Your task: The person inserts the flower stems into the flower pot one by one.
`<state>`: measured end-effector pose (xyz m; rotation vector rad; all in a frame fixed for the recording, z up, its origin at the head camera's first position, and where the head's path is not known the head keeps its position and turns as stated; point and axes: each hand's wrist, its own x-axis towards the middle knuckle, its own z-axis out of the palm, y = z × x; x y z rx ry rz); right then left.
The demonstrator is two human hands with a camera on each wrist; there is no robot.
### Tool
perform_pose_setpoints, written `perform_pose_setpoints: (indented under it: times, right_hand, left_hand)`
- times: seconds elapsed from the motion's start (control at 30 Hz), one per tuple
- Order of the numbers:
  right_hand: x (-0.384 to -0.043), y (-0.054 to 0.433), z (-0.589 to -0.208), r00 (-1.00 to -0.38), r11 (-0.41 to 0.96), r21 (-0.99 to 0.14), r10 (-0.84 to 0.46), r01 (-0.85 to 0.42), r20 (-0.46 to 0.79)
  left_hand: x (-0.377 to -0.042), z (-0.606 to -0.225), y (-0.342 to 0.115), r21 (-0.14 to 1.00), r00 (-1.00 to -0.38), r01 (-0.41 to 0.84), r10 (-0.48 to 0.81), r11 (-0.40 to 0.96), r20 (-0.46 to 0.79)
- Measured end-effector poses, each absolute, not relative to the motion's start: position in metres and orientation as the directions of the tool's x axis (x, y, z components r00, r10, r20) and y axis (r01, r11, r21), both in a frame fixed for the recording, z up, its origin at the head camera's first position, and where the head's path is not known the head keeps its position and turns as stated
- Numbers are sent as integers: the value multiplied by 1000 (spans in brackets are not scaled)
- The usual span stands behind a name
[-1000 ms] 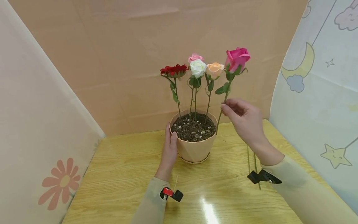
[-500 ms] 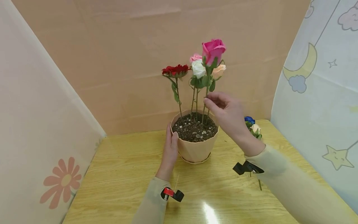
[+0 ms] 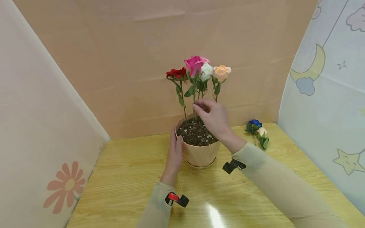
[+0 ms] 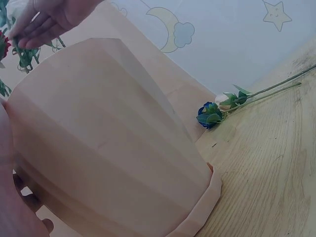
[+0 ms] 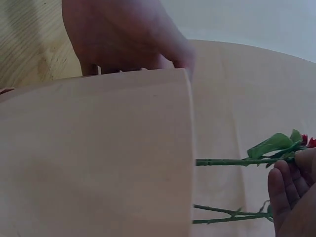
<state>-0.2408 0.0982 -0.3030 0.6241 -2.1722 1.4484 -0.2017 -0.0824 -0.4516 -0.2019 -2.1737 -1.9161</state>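
Note:
My left hand (image 3: 174, 155) holds the left side of the peach flower pot (image 3: 201, 155), thumb near the rim and fingers round the side. Dark soil (image 3: 196, 134) with small pebbles fills the pot. Over it, my right hand (image 3: 214, 118) pinches the stem of a magenta rose (image 3: 194, 66) between thumb and fingertips. The stem stands upright, its lower end at the soil; whether it enters the soil I cannot tell. A red flower (image 3: 176, 73), a white rose (image 3: 206, 71) and a peach rose (image 3: 221, 73) stand in the pot. A light pink rose (image 3: 205, 60) is mostly hidden.
On the wooden table (image 3: 128, 177), a blue rose (image 3: 254, 123) and a cream rose (image 3: 262, 132) lie at the back right. A saucer (image 3: 199, 166) sits under the pot. Cloth backdrops (image 3: 137, 79) stand behind and at both sides.
My right hand has carried the magenta rose leftward from beyond the pot's right rim to over the soil, then lowered it. My left hand has stayed on the pot.

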Motion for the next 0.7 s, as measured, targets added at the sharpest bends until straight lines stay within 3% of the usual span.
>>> perform_pose_setpoints:
  times: [0.7]
  right_hand:
    - [-265,96,-325,-847,433,-736,-156,-521,508]
  left_hand:
    - [-205,-452,-81,955,-960,271,-45,124,278]
